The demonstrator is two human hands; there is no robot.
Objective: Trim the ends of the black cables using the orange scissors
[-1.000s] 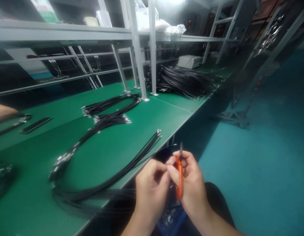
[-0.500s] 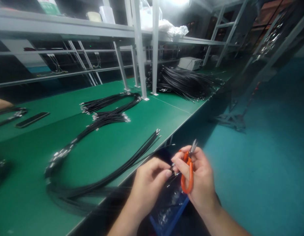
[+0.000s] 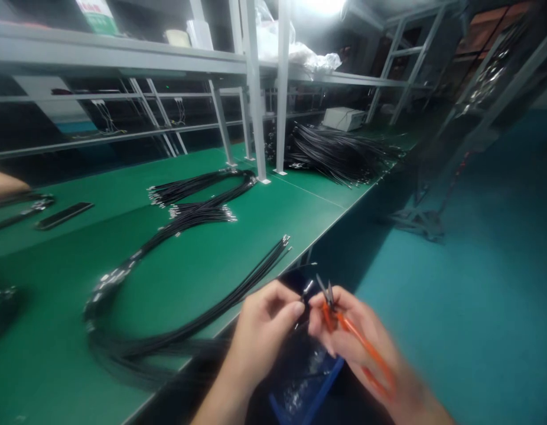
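Observation:
Just off the table's front edge, my left hand (image 3: 267,327) pinches the end of a black cable, whose silvery tip (image 3: 308,287) sticks up past the fingers. My right hand (image 3: 360,336) is closed on orange-handled scissors (image 3: 329,295); their blades are slightly apart and point up and to the left, close to the cable tip. A bundle of black cables (image 3: 238,293) curves over the green table (image 3: 180,289) toward my left hand. Below both hands is a blue bin (image 3: 323,392) with small shiny pieces in it.
More black cables (image 3: 196,212) lie on the table, with a large pile (image 3: 335,150) behind the shelf posts (image 3: 280,94). At the left are a dark flat object (image 3: 64,216) and another person's arm (image 3: 5,184). A grey box (image 3: 343,118) stands at the back.
The scissors have swung in my right hand: their blades now point up-left instead of up-right, and the handles lie toward the wrist. The two hands are slightly apart. The view has shifted a little.

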